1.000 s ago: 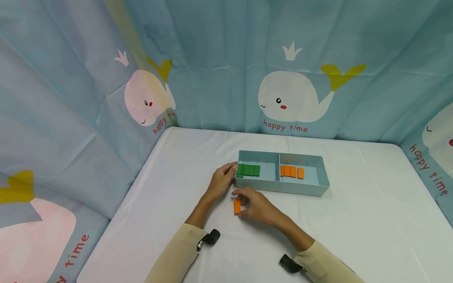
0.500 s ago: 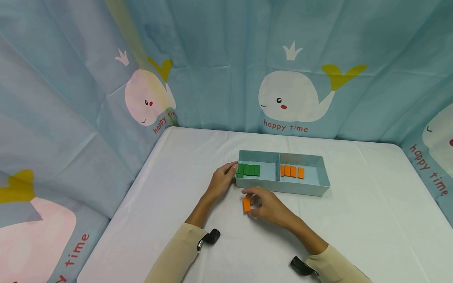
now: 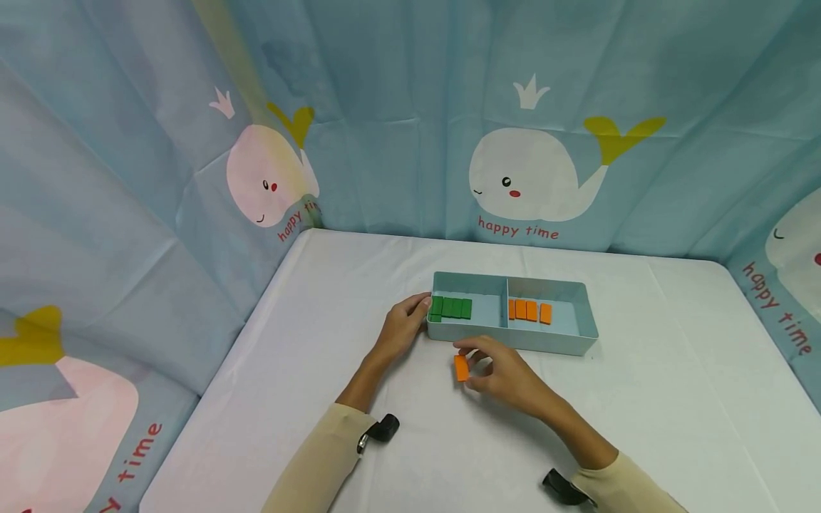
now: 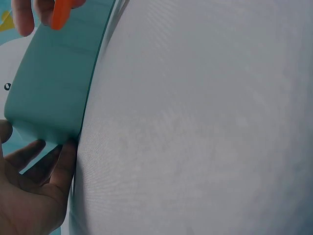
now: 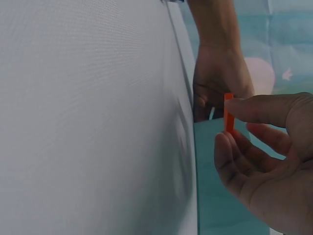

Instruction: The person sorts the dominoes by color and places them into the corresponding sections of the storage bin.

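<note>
My right hand (image 3: pixel 503 374) pinches a flat orange rectangular block (image 3: pixel 461 368) between thumb and fingertips. It hangs in front of a pale blue two-compartment box (image 3: pixel 545 343), apart from it. In the right wrist view the block (image 5: pixel 229 113) shows edge-on. At the box's left end, my left hand (image 3: pixel 402 329) rests its fingertips against the outer wall; the left wrist view shows those fingers (image 4: pixel 61 169) touching the end of the box (image 4: pixel 54 73). Several green blocks (image 3: pixel 452 308) lie in a row in the left compartment. Several orange blocks (image 3: pixel 531 311) lie in the right one.
A white cloth (image 3: pixel 667 399) covers the table under the box. A divider (image 3: pixel 507 303) splits the box. Behind and to the left hangs a blue curtain (image 3: pixel 391 178) printed with whales.
My right hand has carried the orange block to the right and slightly away from me, along the front of the box. The left hand and the box stay where they were.
</note>
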Tool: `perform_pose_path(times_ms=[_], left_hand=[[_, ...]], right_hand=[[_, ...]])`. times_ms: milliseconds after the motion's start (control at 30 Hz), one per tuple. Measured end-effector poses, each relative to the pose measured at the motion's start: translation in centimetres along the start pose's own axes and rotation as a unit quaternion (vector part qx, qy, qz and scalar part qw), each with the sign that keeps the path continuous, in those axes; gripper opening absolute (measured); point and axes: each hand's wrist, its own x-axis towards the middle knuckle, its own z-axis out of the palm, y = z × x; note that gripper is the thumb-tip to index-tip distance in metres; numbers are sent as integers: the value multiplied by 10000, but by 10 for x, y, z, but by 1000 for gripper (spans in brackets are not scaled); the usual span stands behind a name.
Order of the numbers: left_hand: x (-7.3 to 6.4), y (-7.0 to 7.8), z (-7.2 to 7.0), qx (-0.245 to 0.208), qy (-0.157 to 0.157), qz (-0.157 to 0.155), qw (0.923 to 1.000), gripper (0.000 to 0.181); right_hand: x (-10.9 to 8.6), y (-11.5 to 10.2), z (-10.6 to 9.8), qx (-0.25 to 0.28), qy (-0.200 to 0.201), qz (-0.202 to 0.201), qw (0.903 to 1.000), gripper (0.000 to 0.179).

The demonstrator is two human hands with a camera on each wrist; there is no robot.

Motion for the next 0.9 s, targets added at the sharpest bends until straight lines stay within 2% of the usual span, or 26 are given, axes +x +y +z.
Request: perform_pose_path(times_ms=[367,700,900], left_hand=[[1,-2,0,62,48,57,10000,57],[1,-2,1,-193,-7,28,9998,57],[2,-1,2,-256,-13,-2,9997,54]], right_hand=[[-9,1,-19,143,214,102,9996,57],[-17,3,-36,315,449,208,9983,54],[-19,4,-46,334,623,120,9974,52]])
